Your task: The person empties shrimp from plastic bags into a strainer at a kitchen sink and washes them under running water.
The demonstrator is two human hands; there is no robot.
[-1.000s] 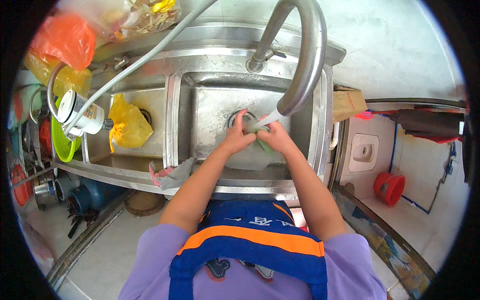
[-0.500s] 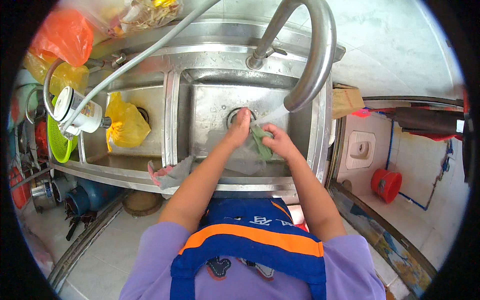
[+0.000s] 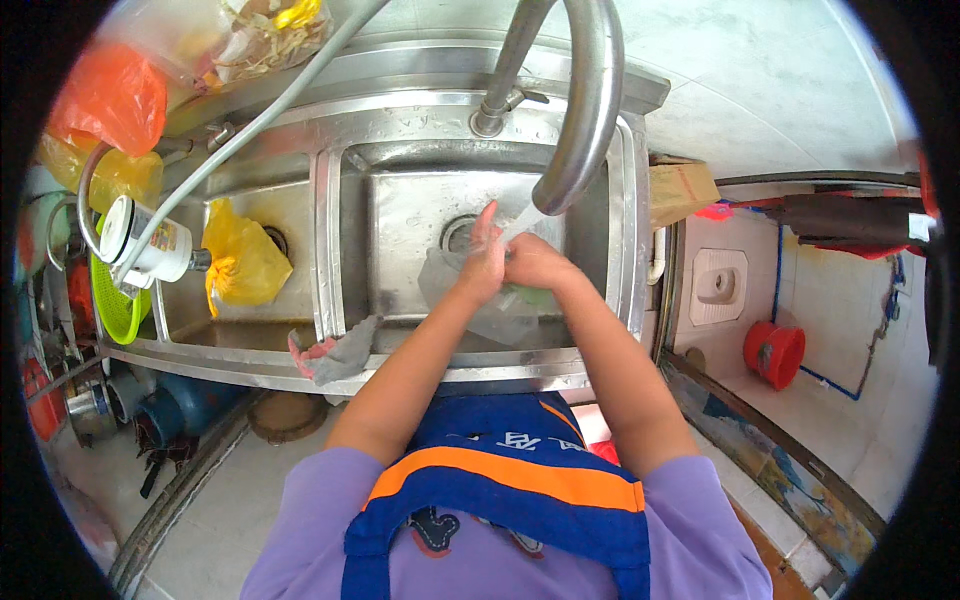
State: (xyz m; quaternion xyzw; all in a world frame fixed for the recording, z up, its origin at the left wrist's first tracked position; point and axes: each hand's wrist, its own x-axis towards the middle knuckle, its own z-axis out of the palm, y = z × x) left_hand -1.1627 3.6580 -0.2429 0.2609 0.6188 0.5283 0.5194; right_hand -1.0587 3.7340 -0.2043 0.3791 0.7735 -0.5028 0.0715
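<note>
In front of me the left hand (image 3: 485,265) stretches out flat, the right hand (image 3: 540,263) curls, grip hidden, at a green cloth (image 3: 535,296) toward the basin's (image 3: 405,205) front edge, likely light, limp, slippery, best bunched centrally.

Your bare forearms (image 3: 422,352) reach forward and converge, left hand (image 3: 484,264) with fingers extended, right hand (image 3: 538,263) curled beside it.
</note>
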